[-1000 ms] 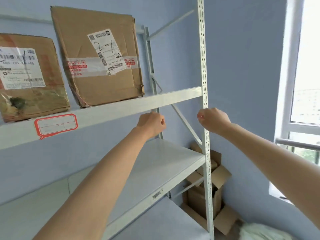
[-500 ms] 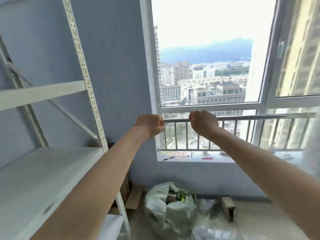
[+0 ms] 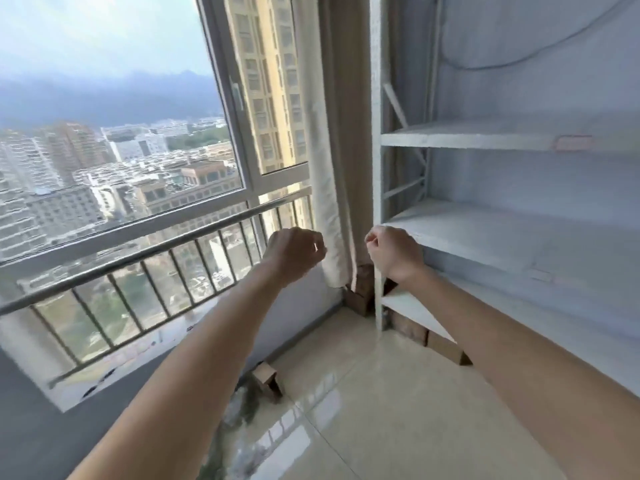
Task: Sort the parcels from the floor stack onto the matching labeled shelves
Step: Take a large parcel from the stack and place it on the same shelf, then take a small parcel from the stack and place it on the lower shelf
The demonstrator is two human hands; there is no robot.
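I have both arms stretched out in front of me at about the same height, the left hand (image 3: 294, 252) in front of the window railing (image 3: 138, 252) and the right hand (image 3: 394, 252) in front of the near corner post of the shelf unit (image 3: 485, 140). On each hand the fingers are curled into a loose fist and hold nothing. The hands are apart, with the hanging curtain (image 3: 329, 168) showing between them. The shelf unit stands to my right with several pale boards; a reddish label (image 3: 573, 143) sits on the front edge of the upper one, too blurred to read. Brown cardboard parcels (image 3: 446, 348) lie on the floor (image 3: 381, 410) under the lowest board, and a small box (image 3: 266, 375) lies on the floor below the window sill.
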